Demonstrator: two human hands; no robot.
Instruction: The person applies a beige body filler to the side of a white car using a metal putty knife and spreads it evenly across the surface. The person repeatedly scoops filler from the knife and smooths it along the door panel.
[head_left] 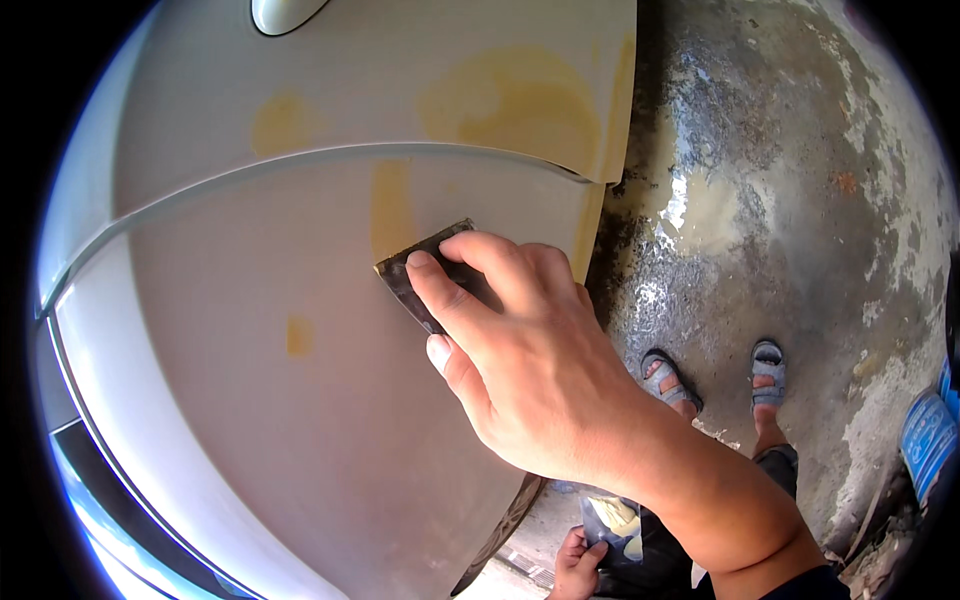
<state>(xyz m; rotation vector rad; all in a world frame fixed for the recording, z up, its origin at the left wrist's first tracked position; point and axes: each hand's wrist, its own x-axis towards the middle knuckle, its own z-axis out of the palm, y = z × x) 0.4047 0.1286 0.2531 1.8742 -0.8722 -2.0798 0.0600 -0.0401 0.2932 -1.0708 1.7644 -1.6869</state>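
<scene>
My right hand (545, 355) grips a dark putty spreader (440, 265), thumb below and fingers on top. The spreader's edge rests on the pale silver car panel (300, 430), at the lower end of a yellowish putty strip (392, 205). A small square putty patch (300, 336) lies to the left on the same panel. Low in the picture, my left hand (578, 566) holds a clear, flat mixing plate (597, 540) bearing pale yellow putty (613, 515). My right forearm hides part of the space beside that plate.
Beyond the curved panel seam lie a wide putty patch (515, 100), a smaller one (283, 122) and a door handle (288, 12). A wheel (505, 535) shows below the panel. My sandalled feet (670, 382) stand on wet concrete (730, 250). A blue-and-white container (928, 445) sits far right.
</scene>
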